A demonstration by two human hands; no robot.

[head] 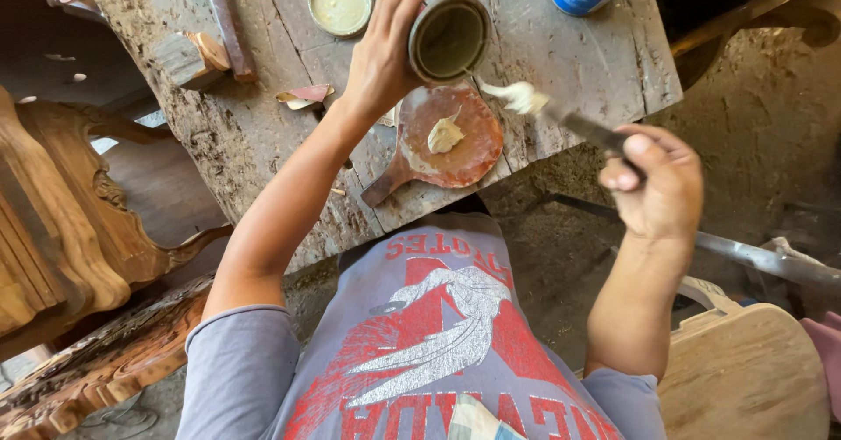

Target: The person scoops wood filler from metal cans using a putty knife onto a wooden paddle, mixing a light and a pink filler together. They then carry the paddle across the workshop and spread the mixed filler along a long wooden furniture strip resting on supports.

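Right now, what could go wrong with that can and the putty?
1. The left hand tips the can on its side over the round board; more paste could slide out than wanted.
2. The putty blob on the knife in the right hand sits near the bench edge; it may drop past the board.

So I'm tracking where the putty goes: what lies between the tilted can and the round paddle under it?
In the head view, nothing solid: the can, held by the left hand, hangs above the paddle, which carries a putty dab.
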